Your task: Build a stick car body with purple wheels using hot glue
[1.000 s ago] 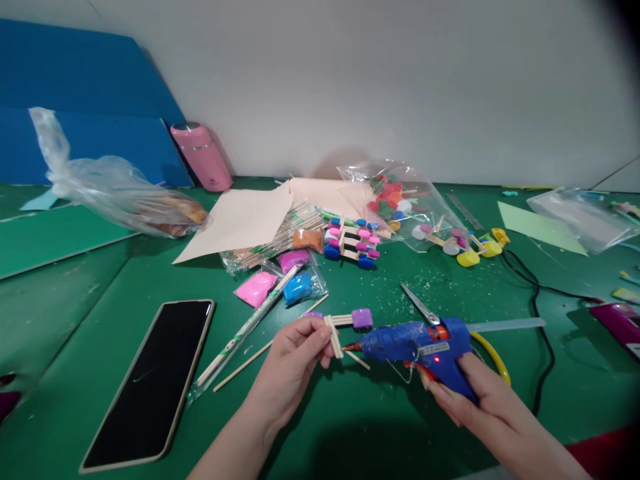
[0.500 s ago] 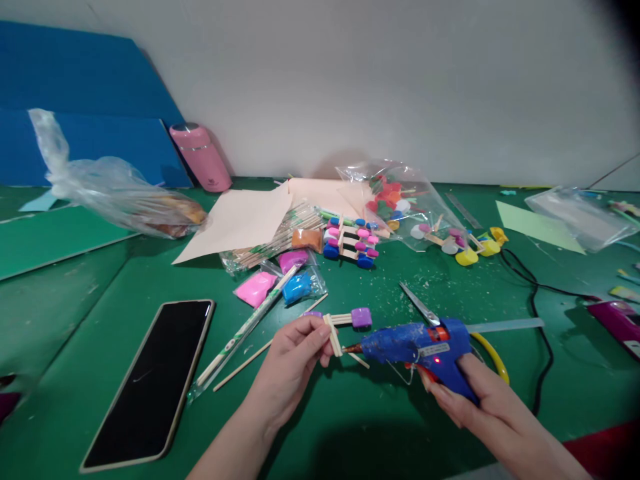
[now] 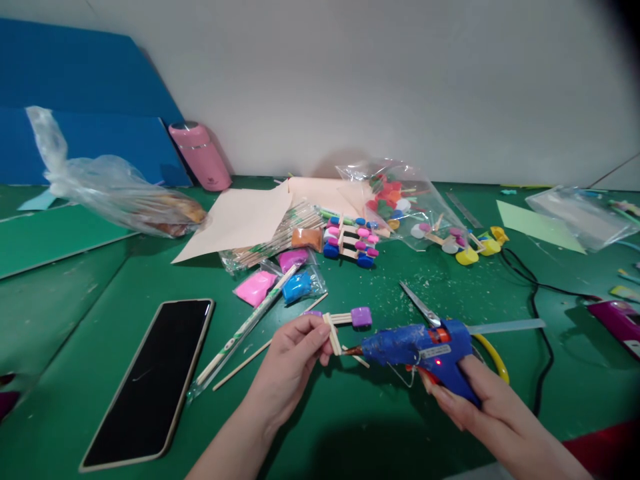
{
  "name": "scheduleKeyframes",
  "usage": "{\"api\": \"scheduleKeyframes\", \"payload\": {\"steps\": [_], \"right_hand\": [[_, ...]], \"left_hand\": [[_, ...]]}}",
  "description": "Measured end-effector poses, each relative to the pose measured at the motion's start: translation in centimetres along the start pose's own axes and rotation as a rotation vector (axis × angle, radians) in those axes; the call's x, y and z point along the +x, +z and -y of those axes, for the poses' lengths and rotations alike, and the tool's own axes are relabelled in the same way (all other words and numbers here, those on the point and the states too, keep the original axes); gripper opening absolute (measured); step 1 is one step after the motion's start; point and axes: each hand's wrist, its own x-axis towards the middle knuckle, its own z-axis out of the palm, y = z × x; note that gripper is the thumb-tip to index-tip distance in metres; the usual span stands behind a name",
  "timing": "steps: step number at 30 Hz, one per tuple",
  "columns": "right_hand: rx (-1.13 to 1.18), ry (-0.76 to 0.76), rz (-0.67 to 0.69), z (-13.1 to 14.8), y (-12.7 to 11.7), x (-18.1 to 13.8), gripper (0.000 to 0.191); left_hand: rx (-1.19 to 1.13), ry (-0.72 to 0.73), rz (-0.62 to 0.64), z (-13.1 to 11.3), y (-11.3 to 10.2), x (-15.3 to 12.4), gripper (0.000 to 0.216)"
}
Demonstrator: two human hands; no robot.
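Note:
Between the thumb and fingers of my left hand [image 3: 295,353] are short wooden sticks [image 3: 333,335] laid side by side. My right hand [image 3: 485,400] is wrapped round the handle of a blue hot glue gun [image 3: 417,347], whose red light is lit. The gun's nozzle points left and sits at the lower end of the short sticks; I cannot tell whether it touches them. A clear glue stick [image 3: 510,326] juts from the back. Just behind my left fingers lies a stick piece with purple clay ends [image 3: 361,317]. Yellow-handled scissors [image 3: 419,304] lie partly hidden behind the gun.
A phone [image 3: 150,383] lies at left, near packaged sticks [image 3: 245,327]. Clay packets [image 3: 299,287] and a small stick-and-clay model [image 3: 350,243] sit farther back. A pink bottle [image 3: 201,157] stands by the wall. A black cord [image 3: 540,333] runs at right.
Almost nothing differs. Both hands, the short sticks and the glue gun stay in nearly the same place, with the nozzle at the sticks' lower end.

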Motion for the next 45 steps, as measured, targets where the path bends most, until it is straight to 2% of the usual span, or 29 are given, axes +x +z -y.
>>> {"api": "scheduleKeyframes", "payload": {"steps": [9,16,21,24,27,30,33,37,41,45], "right_hand": [[-0.010,0.003,-0.010,-0.3,0.0,-0.3,0.024],[0.048,0.018,-0.060,0.0,0.3,0.1,0.017],[0.202,0.067,-0.187,0.5,1.0,0.2,0.016],[0.255,0.088,-0.294,-0.2,0.3,0.6,0.017],[0.180,0.167,-0.413,-2.1,-1.6,1.8,0.023],[-0.032,0.244,-0.580,-4.9,-3.5,3.5,0.033],[-0.181,0.260,-0.576,-7.1,-4.2,5.3,0.036],[-0.292,0.278,-0.591,-8.7,-4.1,6.8,0.039],[-0.394,0.255,-0.683,-9.0,-4.1,7.0,0.044],[-0.413,0.117,-0.797,-6.0,-2.5,6.1,0.036]], "left_hand": [[0.019,-0.005,-0.020,-0.1,0.1,-0.1,0.018],[0.000,-0.007,-0.015,0.0,0.1,-0.1,0.017],[-0.004,-0.013,-0.005,-0.1,0.1,-0.2,0.016],[0.003,-0.008,-0.007,-0.2,0.0,-0.2,0.017],[0.012,-0.002,-0.009,-0.1,0.0,-0.2,0.017],[0.017,0.007,-0.009,-0.1,-0.1,-0.2,0.017],[0.019,0.020,-0.011,-0.1,-0.1,-0.3,0.018],[0.017,0.028,-0.020,-0.2,-0.1,-0.3,0.017],[0.012,0.030,-0.018,-0.3,-0.2,-0.2,0.018],[0.008,0.019,-0.020,-0.3,-0.3,-0.1,0.017]]}}
